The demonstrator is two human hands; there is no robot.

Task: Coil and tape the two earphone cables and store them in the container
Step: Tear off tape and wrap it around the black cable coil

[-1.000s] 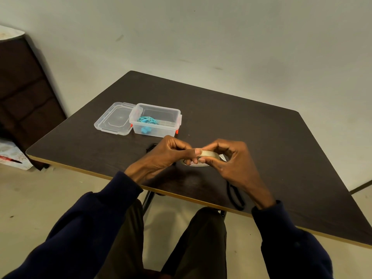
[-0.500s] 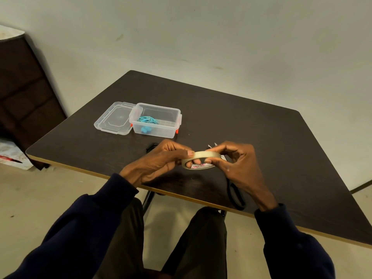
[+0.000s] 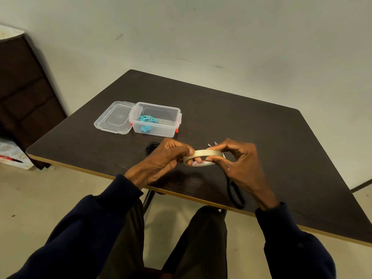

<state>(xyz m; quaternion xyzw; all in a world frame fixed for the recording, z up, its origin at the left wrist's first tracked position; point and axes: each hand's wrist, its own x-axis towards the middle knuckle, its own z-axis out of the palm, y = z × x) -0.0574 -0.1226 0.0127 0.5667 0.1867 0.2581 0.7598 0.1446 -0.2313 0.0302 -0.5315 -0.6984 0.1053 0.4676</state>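
Head view is showing both hands meeting over the near middle of the table. The left hand is gripping the left side of the tape roll, its fingers curled together and its thumb lying on the outer band. The right hand is pinching the right side of the roll between thumb and forefinger, the remaining fingers bent loosely behind.

The roll is presenting as a flat, cream, matte paper ring, held level above the dark woodgrain tabletop.

The container, a clear rectangular plastic box with red clips, is standing open at far left. The blue earphone cable is lying coiled inside it. Its clear lid is lying touching its left wall.

The black cable is resting just beyond the left hand, partly hidden. A black loop is lying at the near edge beside the right wrist; its identity cannot be told.
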